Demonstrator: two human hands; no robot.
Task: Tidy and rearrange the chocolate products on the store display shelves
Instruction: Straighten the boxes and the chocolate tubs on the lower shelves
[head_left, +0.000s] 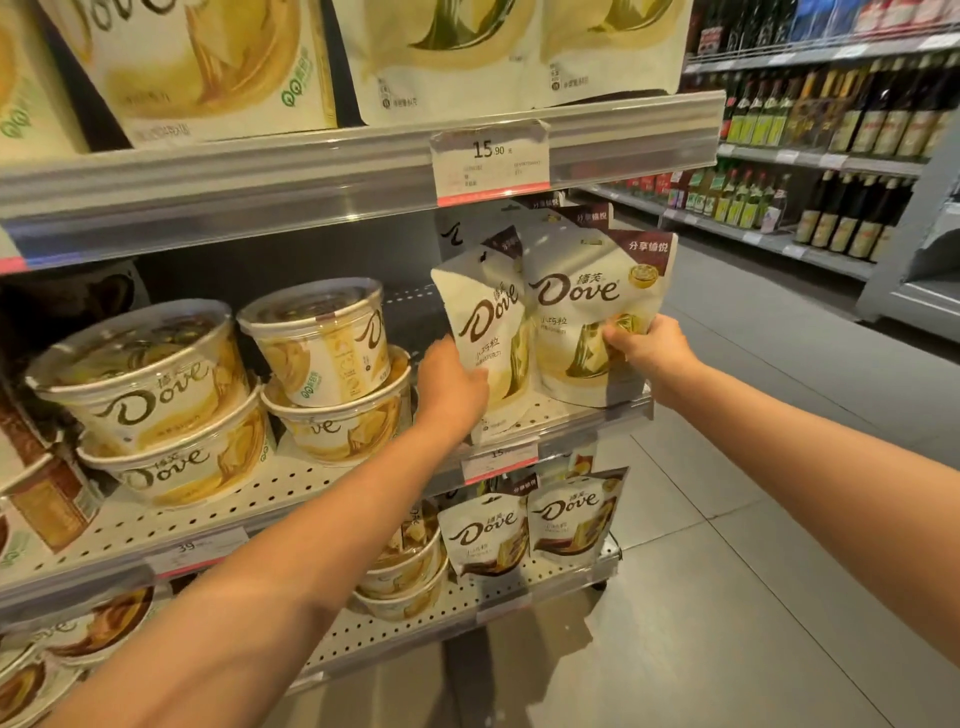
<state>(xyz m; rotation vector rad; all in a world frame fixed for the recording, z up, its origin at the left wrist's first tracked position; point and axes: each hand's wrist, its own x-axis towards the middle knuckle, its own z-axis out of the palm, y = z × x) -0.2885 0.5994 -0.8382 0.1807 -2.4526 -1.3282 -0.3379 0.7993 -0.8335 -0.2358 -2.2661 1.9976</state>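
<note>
Head view. Hands both worked at the right end of the middle shelf (322, 483), a white perforated shelf. Left hand (453, 383) gripped the lower left edge of a white Dove pouch (491, 332), fingers curled behind it and out of sight; that pouch was tilted, its top leaning left. Right hand (647, 347) pinched a second white Dove pouch (587, 312) at its right edge, thumb on the front face. This pouch stood upright just beside the first, the two overlapping at their inner edges. More pouches of the same kind stood behind them, only their brown top corners showing.

Left of the pouches on the same shelf: four round Dove tubs in two stacks of two. The top tub of the near stack (140, 374) leaned left; the top tub of the far stack (319, 340) leaned right.

Shelf above held large cream Dove bags (452, 57); a price tag (491, 161) reading 15.90 hung on its front rail. Shelf below held two brown-and-white Dove pouches (530, 530) and further tubs (402, 566).

Across the aisle, on the right, shelves of bottles (841, 124) stood over a grey tiled floor (727, 597).
</note>
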